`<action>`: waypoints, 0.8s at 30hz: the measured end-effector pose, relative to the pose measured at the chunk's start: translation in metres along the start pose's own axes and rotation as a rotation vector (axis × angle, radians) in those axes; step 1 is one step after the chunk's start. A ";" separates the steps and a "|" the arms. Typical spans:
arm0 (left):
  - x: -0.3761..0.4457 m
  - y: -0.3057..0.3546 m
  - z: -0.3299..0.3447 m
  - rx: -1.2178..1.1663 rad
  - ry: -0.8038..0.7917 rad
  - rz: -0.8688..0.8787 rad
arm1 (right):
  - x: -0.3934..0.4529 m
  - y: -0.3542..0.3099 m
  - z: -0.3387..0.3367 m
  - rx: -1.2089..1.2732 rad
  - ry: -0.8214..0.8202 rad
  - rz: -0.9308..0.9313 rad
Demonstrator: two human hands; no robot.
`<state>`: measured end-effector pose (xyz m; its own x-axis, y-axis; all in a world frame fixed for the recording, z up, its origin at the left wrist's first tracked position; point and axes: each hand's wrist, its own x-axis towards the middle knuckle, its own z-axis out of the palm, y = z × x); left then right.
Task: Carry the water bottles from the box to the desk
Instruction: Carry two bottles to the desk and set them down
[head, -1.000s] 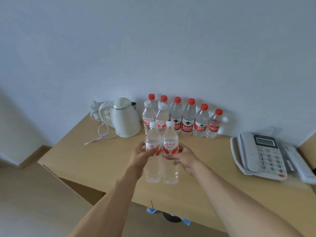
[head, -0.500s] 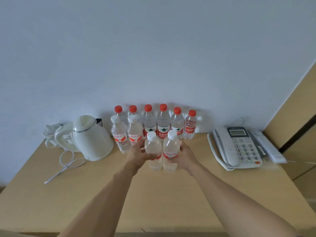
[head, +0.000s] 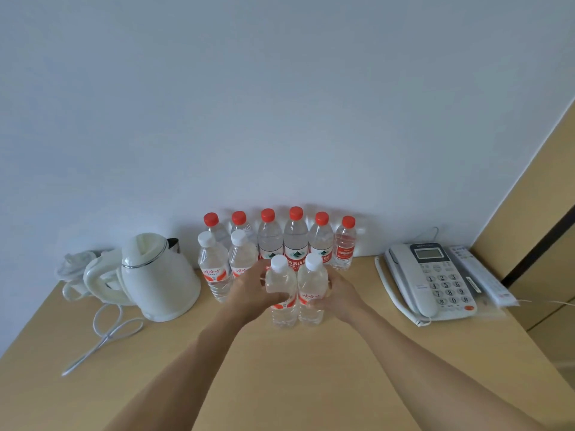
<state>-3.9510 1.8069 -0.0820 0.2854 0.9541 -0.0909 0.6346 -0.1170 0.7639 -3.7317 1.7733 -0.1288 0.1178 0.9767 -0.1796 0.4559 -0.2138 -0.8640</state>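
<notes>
Two clear white-capped water bottles stand side by side on the wooden desk point(head: 311, 377). My left hand point(head: 253, 292) grips the left bottle point(head: 281, 293) and my right hand point(head: 340, 295) grips the right bottle point(head: 312, 290). Both bottles' bases touch the desk top. Behind them two more white-capped bottles point(head: 214, 269) stand to the left. A row of several red-capped bottles point(head: 295, 237) lines the wall. The box is not in view.
A white electric kettle point(head: 155, 275) with its cord point(head: 105, 331) sits on the desk's left part. A white desk phone point(head: 431, 278) and a remote point(head: 480, 275) lie on the right. A wooden panel point(head: 535, 213) rises at the far right.
My hands carried the two bottles forward and down from above the desk's front edge; now they stand on the desk in front of the row. The camera has come closer to the desk.
</notes>
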 end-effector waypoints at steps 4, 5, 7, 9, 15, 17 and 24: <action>0.002 0.024 -0.021 0.251 0.136 0.257 | -0.002 -0.017 -0.012 -0.062 0.025 -0.083; 0.003 0.030 -0.025 0.305 0.124 0.294 | -0.003 -0.022 -0.015 -0.097 0.029 -0.109; 0.007 0.041 -0.029 0.442 0.081 0.321 | -0.005 -0.028 -0.017 -0.164 0.037 -0.143; 0.011 0.047 -0.030 0.586 0.057 0.315 | -0.008 -0.030 -0.017 -0.191 0.049 -0.154; 0.032 0.052 -0.032 0.776 0.111 0.318 | -0.011 -0.032 -0.017 -0.211 0.063 -0.138; 0.041 0.053 -0.033 0.822 0.142 0.326 | -0.012 -0.031 -0.017 -0.210 0.074 -0.136; 0.075 0.054 -0.039 0.911 0.162 0.238 | -0.016 -0.033 -0.016 -0.210 0.087 -0.126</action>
<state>-3.9237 1.8830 -0.0224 0.4193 0.8963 0.1444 0.9076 -0.4172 -0.0465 -3.7347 1.7641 -0.0899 0.1199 0.9924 -0.0282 0.6435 -0.0993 -0.7590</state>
